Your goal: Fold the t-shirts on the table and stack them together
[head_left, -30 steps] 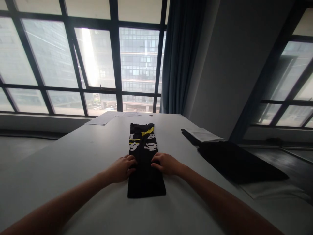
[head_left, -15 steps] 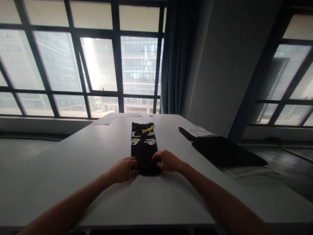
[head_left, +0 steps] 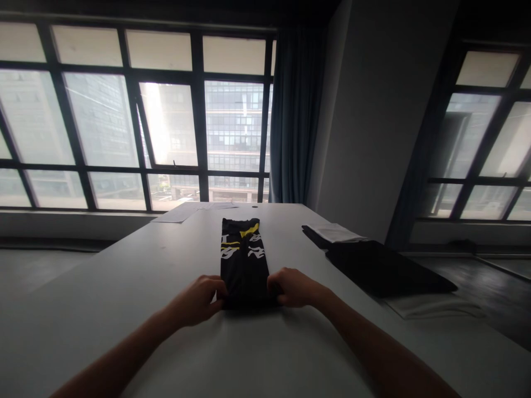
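Note:
A black garment with white and yellow print lies folded into a narrow strip on the white table, running away from me. My left hand grips its near left corner. My right hand grips the near right corner. Both hands pinch the near folded edge, thumbs on top of the cloth.
A dark folded cloth lies on the table to the right, with a white piece at its far end and a white sheet under its near end. Papers lie at the far edge by the windows.
The near end of the garment has been folded over away from me, so the strip is shorter. Both hands moved from its middle to the new near edge.

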Demonstrator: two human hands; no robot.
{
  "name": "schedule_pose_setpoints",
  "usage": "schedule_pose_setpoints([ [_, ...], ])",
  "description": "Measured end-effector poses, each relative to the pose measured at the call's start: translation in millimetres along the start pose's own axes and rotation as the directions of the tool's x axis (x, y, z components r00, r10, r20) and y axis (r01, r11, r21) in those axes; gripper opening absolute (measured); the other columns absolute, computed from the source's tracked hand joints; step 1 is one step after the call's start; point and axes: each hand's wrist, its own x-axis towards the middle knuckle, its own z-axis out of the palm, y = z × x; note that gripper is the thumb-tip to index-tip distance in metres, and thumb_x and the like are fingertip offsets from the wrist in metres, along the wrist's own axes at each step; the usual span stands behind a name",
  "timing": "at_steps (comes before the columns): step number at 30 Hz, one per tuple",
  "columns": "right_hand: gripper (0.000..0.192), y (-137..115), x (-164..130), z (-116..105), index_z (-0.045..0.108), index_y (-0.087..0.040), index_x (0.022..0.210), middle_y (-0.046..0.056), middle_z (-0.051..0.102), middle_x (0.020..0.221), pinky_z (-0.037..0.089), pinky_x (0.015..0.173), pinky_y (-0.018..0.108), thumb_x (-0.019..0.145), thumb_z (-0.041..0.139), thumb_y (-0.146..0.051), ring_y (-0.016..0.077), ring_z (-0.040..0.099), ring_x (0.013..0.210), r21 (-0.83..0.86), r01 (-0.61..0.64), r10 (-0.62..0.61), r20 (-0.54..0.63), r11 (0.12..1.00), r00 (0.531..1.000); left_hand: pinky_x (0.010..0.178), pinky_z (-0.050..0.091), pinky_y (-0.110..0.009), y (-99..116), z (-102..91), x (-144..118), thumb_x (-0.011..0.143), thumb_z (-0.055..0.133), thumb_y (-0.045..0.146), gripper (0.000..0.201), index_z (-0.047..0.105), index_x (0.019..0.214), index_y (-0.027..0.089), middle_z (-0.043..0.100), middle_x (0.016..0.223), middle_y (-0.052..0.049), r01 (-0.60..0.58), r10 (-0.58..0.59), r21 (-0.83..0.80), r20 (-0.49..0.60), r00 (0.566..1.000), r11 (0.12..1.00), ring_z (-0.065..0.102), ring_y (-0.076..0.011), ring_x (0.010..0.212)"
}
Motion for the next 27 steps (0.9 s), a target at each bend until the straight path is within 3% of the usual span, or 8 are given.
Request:
schedule_pose_setpoints([
  [4, 0.032, 0, 0, 1, 0.073, -0.023, 0.094, 0.002, 0.071, 0.090, 0.045, 0.067, 0.025, 0.067, 0.063, -0.010, 0.0167, 0.064, 0.076, 0.010, 0.052, -0.052, -0.024, 0.999, 0.998, 0.067, 0.047, -0.027, 1, -4.5, -2, 0.074, 0.053, 0.014, 0.025, 0.070, 0.090, 0.022, 0.066, 0.083, -0.001, 0.030, -0.028, 0.046, -0.053, 0.998, 0.998, 0.060, -0.0154, 0.072],
  [10, 0.024, -7, -1, 2, 0.072, -0.020, 0.086, 0.003, 0.068, 0.098, 0.047, 0.072, 0.024, 0.069, 0.059, -0.010, 0.0140, 0.062, 0.079, 0.065, 0.193, -0.181, -0.153, 0.979, 0.971, 0.077, 0.049, -0.027, 3, -9.9, -8, 0.071, 0.057, 0.016, 0.014, 0.068, 0.076, 0.023, 0.066, 0.096, -0.002, -0.052, 0.051, 0.030, 0.019, 0.999, 0.998, 0.061, -0.0182, 0.090],
  [12, 0.024, -8, 0, 6, 0.074, -0.019, 0.085, 0.002, 0.069, 0.095, 0.048, 0.071, 0.023, 0.068, 0.059, -0.009, 0.0131, 0.062, 0.076, 0.124, 0.224, -0.213, -0.102, 0.967, 0.972, 0.082, 0.049, -0.026, 2, -10.3, -8, 0.070, 0.059, 0.015, 0.014, 0.069, 0.076, 0.024, 0.066, 0.099, -0.001, -0.082, 0.082, -0.003, 0.084, 0.993, 0.997, 0.061, -0.0180, 0.094],
  [15, 0.023, -6, 3, 10, 0.075, -0.016, 0.086, 0.001, 0.071, 0.086, 0.049, 0.066, 0.020, 0.071, 0.058, -0.009, 0.0120, 0.064, 0.071, 0.291, 0.231, -0.257, 0.057, 0.929, 0.965, 0.077, 0.051, -0.025, -2, -10.6, -7, 0.071, 0.060, 0.016, 0.012, 0.070, 0.074, 0.022, 0.068, 0.088, 0.000, -0.048, 0.058, -0.052, 0.221, 0.973, 0.997, 0.064, -0.0153, 0.081],
  [17, 0.025, -1, 4, 9, 0.076, -0.016, 0.090, 0.002, 0.072, 0.085, 0.050, 0.068, 0.020, 0.075, 0.057, -0.010, 0.0125, 0.065, 0.073, 0.362, 0.193, -0.236, 0.080, 0.912, 0.968, 0.077, 0.051, -0.026, -8, -11.6, -6, 0.075, 0.063, 0.020, 0.009, 0.071, 0.077, 0.021, 0.069, 0.085, 0.000, -0.013, 0.040, -0.095, 0.294, 0.955, 0.995, 0.064, -0.0145, 0.076],
  [19, 0.031, 5, 3, 7, 0.075, -0.017, 0.097, 0.003, 0.072, 0.092, 0.052, 0.074, 0.023, 0.076, 0.055, -0.007, 0.0143, 0.066, 0.081, 0.327, 0.139, -0.151, 0.012, 0.935, 0.988, 0.084, 0.051, -0.030, -17, -13.0, -6, 0.074, 0.070, 0.027, 0.015, 0.073, 0.088, 0.023, 0.070, 0.096, -0.001, 0.008, 0.031, -0.123, 0.316, 0.948, 0.992, 0.065, -0.0171, 0.085],
  [22, 0.049, 17, 2, 4, 0.072, -0.023, 0.111, 0.004, 0.067, 0.117, 0.052, 0.087, 0.031, 0.071, 0.055, 0.000, 0.0201, 0.064, 0.103, 0.200, 0.045, -0.034, -0.056, 0.979, 0.998, 0.097, 0.049, -0.039, -34, -14.2, -6, 0.067, 0.078, 0.028, 0.049, 0.067, 0.115, 0.031, 0.061, 0.130, -0.003, 0.011, 0.023, -0.114, 0.298, 0.954, 0.993, 0.057, -0.0253, 0.115],
  [27, 0.053, 30, 8, 17, 0.067, -0.031, 0.123, 0.002, 0.054, 0.141, 0.042, 0.107, 0.042, 0.075, 0.062, -0.009, 0.0263, 0.050, 0.129, 0.194, 0.079, -0.076, -0.020, 0.978, 0.997, 0.112, 0.036, -0.051, -59, -8.6, -3, 0.072, 0.075, 0.025, 0.067, 0.054, 0.134, 0.039, 0.038, 0.156, -0.001, -0.020, 0.051, -0.120, 0.261, 0.964, 0.993, 0.033, -0.0302, 0.142],
])
